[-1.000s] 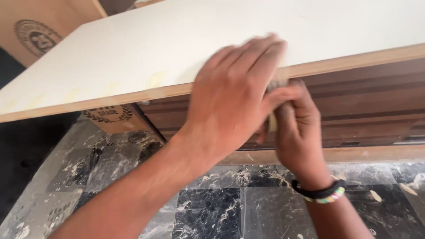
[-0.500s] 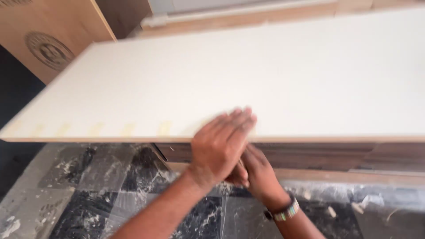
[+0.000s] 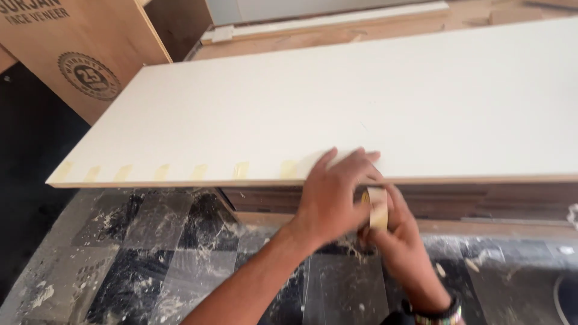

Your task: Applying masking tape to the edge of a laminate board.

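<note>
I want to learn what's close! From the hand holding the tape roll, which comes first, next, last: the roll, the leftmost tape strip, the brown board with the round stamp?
1. Roll of pale masking tape: held in the right hand.
2. Leftmost tape strip: white panel's left front edge.
3. Brown plywood board with round stamp: far upper left.

A long white board (image 3: pixel 373 102) lies across the upper half of the view, its front edge running from nine o'clock to three o'clock, with short strips of masking tape (image 3: pixel 162 172) spaced along that edge toward nine o'clock. Near the centre, the left hand (image 3: pixel 334 195) lies flat, fingers spread over the board's edge, while at five o'clock the right hand (image 3: pixel 400 238) grips a roll of masking tape (image 3: pixel 377 207) just below the edge. A stamped plywood sheet (image 3: pixel 90 54) leans at eleven o'clock, and the dark tiled floor (image 3: pixel 156 259) at seven o'clock is splashed with pale smears.
</note>
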